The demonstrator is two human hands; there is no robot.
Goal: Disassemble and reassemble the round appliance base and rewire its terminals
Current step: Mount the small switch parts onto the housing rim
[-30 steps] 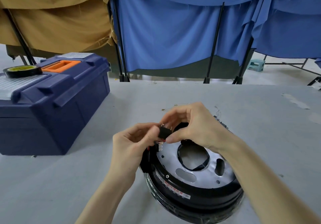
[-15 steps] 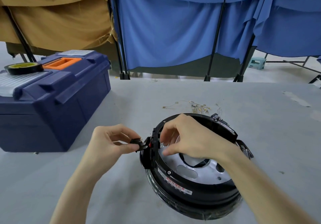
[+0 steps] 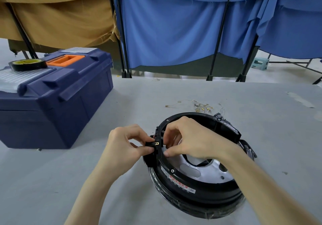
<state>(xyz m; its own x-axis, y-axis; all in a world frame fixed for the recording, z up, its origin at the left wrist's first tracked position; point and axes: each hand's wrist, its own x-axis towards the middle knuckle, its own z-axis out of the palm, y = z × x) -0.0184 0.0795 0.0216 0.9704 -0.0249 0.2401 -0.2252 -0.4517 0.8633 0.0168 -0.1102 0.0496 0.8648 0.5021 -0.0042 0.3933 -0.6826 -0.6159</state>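
White label (image 3: 177, 181) on the wall, red and black print too small to read. The round base (image 3: 209, 195), a black ring over a silver plate, sits at 5 o'clock on the grey table (image 3: 52, 181). The left hand (image 3: 125, 144) pinches a black plug piece (image 3: 151, 144) at the rim's 9 o'clock. The right hand (image 3: 190, 137) curls just inside, its grip hidden. Loose wires (image 3: 200, 106) at 12, a blue toolbox (image 3: 61, 102) at 10, blue curtains (image 3: 174, 32) behind.

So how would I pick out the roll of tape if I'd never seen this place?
Start at the big dark blue toolbox standing on the left of the grey table. On its lid, towards the far left, the roll of tape lies flat beside the orange handle. It is the only ring up there, black outside and yellow inside.
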